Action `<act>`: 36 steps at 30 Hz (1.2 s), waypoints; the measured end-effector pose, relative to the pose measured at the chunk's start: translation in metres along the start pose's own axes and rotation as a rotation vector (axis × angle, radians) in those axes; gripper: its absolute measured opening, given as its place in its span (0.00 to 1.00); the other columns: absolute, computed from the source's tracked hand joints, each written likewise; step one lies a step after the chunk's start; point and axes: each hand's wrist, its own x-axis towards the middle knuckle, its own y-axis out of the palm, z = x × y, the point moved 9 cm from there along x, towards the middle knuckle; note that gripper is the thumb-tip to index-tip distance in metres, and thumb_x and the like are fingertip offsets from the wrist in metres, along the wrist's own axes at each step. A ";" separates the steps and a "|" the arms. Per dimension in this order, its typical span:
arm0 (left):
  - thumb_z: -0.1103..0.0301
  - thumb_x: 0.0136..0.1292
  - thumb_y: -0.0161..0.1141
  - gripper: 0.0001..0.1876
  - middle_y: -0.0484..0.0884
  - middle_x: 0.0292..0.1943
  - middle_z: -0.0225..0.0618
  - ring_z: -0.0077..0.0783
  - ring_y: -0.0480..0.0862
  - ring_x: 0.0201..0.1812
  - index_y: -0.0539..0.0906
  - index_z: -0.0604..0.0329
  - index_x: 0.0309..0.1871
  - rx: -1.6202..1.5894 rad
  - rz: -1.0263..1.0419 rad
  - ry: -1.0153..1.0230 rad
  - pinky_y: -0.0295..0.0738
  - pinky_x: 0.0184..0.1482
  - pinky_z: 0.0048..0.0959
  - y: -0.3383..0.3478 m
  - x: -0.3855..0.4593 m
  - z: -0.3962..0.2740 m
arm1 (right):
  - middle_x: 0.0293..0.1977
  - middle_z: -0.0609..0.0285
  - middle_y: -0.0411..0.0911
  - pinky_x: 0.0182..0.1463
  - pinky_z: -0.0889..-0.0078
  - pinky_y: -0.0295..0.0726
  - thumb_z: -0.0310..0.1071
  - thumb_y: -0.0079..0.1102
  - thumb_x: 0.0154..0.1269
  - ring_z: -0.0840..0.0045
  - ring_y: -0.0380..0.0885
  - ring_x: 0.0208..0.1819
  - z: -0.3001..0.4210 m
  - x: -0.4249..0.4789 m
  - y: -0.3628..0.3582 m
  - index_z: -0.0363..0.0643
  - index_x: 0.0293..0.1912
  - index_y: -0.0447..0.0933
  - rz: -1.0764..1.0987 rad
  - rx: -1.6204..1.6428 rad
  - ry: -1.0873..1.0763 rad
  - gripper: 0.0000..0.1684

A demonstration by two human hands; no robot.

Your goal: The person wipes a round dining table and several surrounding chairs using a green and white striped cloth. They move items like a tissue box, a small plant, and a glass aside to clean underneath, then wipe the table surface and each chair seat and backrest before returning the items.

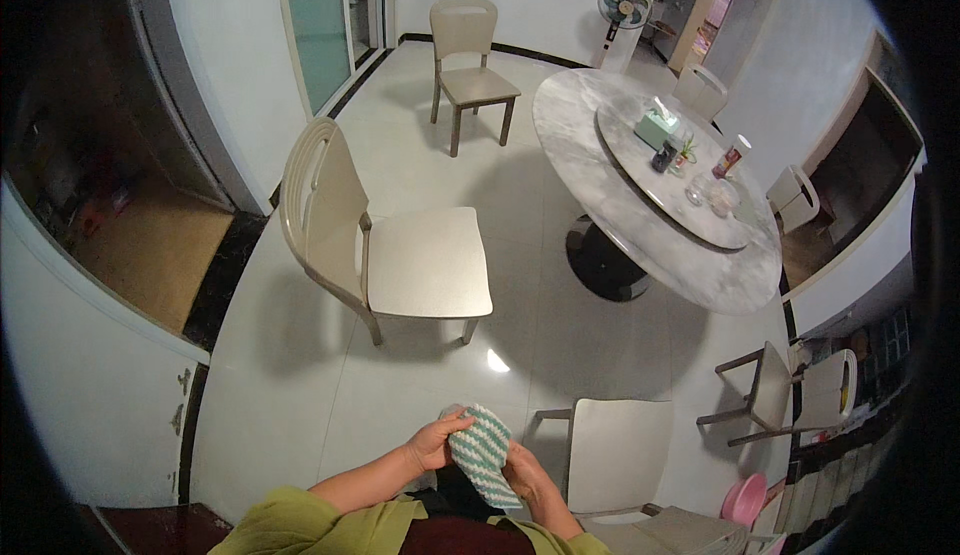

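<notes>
A green-and-white striped cloth [484, 454] of thick, textured weave is held up in front of my body. My left hand [435, 441] grips its upper left edge, with the thumb lying on top near the corner. On the opposite side, my right hand [527, 471] holds the right edge; its fingers are partly hidden behind the fabric. The cloth hangs slightly tilted between both hands, its lower end reaching towards my lap.
Close on my right stands a beige chair [619, 450], with a pink basin [744, 498] beyond it. Ahead are another chair [427, 262] and a round marble table [574, 131], whose turntable [637, 172] carries a tissue box [657, 129] and jars. A standing fan [624, 6] is at the back.
</notes>
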 end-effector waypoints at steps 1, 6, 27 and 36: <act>0.70 0.65 0.49 0.15 0.76 0.46 0.37 0.34 0.77 0.48 0.68 0.60 0.55 0.037 -0.048 0.011 0.73 0.51 0.33 -0.007 0.006 -0.012 | 0.47 0.62 0.73 0.50 0.70 0.71 0.44 0.52 0.65 0.76 0.72 0.47 0.003 0.009 -0.002 0.40 0.53 0.69 0.005 -0.001 0.027 0.22; 0.65 0.63 0.55 0.19 0.75 0.46 0.34 0.27 0.77 0.44 0.69 0.61 0.55 0.478 -0.368 0.092 0.72 0.44 0.27 -0.051 0.029 -0.096 | 0.41 0.61 0.76 0.42 0.70 0.73 0.37 0.57 0.61 0.75 0.74 0.41 0.085 0.046 -0.016 0.40 0.47 0.74 -0.321 -0.137 0.008 0.16; 0.65 0.54 0.59 0.30 0.62 0.58 0.46 0.48 0.60 0.61 0.62 0.56 0.61 1.743 -1.204 0.350 0.55 0.60 0.45 -0.220 0.157 -0.345 | 0.48 0.48 0.70 0.54 0.61 0.69 0.34 0.59 0.55 0.59 0.70 0.50 0.261 0.363 0.038 0.39 0.53 0.66 -0.636 -1.326 -0.472 0.26; 0.69 0.61 0.49 0.29 0.47 0.68 0.43 0.51 0.46 0.68 0.57 0.42 0.67 2.064 -0.599 -0.224 0.42 0.66 0.53 -0.243 0.215 -0.282 | 0.67 0.51 0.42 0.60 0.29 0.45 0.41 0.58 0.56 0.50 0.42 0.67 0.151 0.427 0.045 0.67 0.63 0.55 -0.247 -1.905 -0.125 0.37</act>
